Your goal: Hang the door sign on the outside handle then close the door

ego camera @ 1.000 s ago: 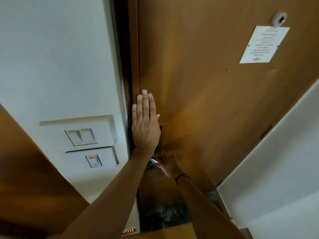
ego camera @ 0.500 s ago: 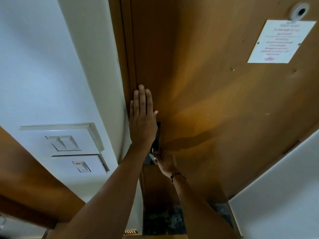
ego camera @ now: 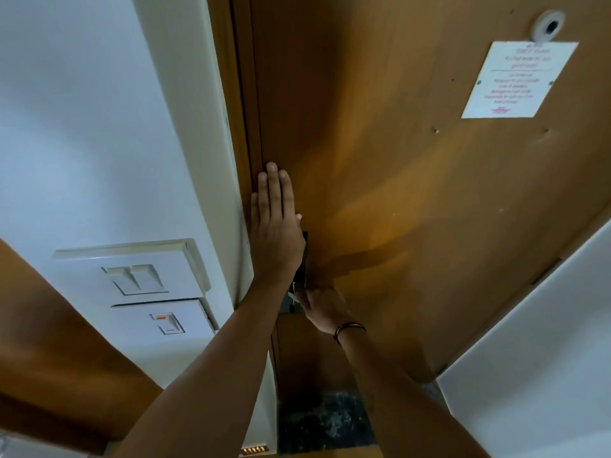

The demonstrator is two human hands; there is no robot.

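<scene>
Wooden door looks shut against the frame; door sign not visible from this side. Left hand flat on the door near its left edge, fingers straight and together, grasping nothing. Right hand lower, at the dark lock plate; its fingers touch a small metal latch, grip cannot be told. White notice upper right, peephole above it. Wall switches at left.

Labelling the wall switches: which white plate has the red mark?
The lower white switch plate, with a single rocker bearing a red mark; the upper white switch plate has two plain rockers.
</scene>
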